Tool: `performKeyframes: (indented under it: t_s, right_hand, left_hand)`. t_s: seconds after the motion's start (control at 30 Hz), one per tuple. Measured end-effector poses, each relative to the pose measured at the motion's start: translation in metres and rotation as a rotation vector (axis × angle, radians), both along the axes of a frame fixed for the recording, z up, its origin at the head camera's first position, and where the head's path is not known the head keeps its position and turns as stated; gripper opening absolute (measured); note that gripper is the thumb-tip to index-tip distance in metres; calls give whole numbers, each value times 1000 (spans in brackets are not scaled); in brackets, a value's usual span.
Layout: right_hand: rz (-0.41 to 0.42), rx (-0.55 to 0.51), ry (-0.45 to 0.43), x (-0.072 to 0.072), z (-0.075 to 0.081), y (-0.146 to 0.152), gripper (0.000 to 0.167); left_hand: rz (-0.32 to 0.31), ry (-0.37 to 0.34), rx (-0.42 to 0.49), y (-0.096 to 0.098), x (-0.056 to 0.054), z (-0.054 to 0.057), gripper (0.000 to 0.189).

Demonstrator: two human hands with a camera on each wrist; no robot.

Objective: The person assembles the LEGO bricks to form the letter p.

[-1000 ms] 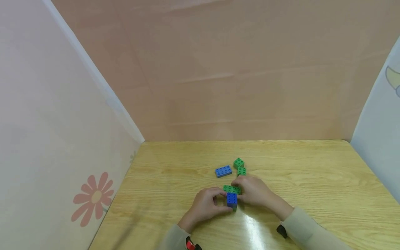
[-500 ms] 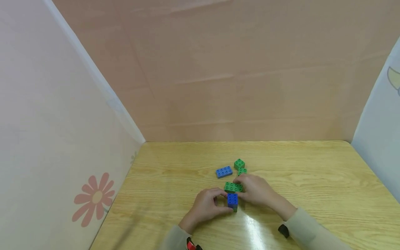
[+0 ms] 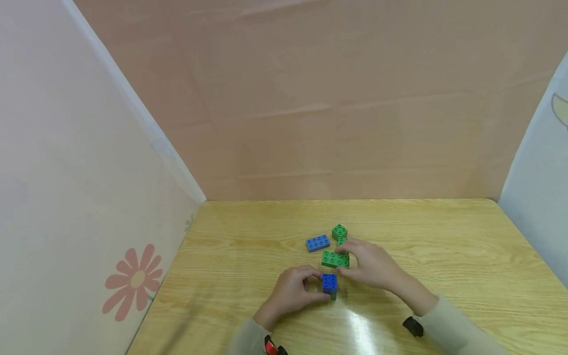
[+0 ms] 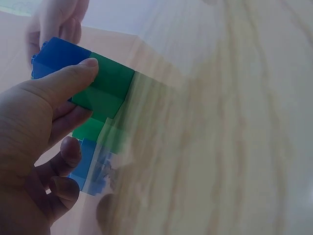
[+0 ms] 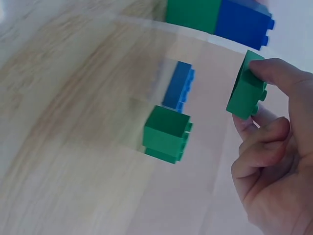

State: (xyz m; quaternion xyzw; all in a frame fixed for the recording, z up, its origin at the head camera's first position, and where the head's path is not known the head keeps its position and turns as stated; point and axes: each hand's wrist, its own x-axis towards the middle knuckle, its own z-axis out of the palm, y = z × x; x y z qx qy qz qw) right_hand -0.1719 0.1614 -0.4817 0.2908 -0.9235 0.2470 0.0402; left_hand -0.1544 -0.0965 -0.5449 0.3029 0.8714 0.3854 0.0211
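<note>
My left hand (image 3: pixel 294 292) pinches a two-brick stack standing on the table, a dark blue toy building brick (image 3: pixel 329 281) on top of a green one (image 4: pixel 111 81). In the left wrist view the thumb lies across the seam between the two. Just behind the stack, my right hand (image 3: pixel 372 266) pinches a long, studded green brick (image 3: pixel 332 259) at its right end, thumb on one side and fingers on the other. The right wrist view has this brick (image 5: pixel 244 93) raised off the table, hollow underside showing.
Farther back on the wooden table (image 3: pixel 248 231) lies a light blue long brick (image 3: pixel 317 243). Two small green bricks stand right of it, one behind (image 3: pixel 339 231) and a nearer one (image 3: pixel 342 241), partly covered by my right fingers. Patterned walls enclose the left, back and right.
My right hand has carried the long green brick away from the stack, backward and slightly right. My left hand stays in place on the stack.
</note>
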Motion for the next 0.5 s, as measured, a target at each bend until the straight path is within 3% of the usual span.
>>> performKeyframes:
  t_s: [0.27,0.5]
  right_hand:
    - [54,-11,24,15,15,3,38]
    - [104,-15,13,25,18,5,36]
  left_hand:
    - [-1,-6,-2,0,0,2,36]
    - [5,-14,3,0,0,1,37]
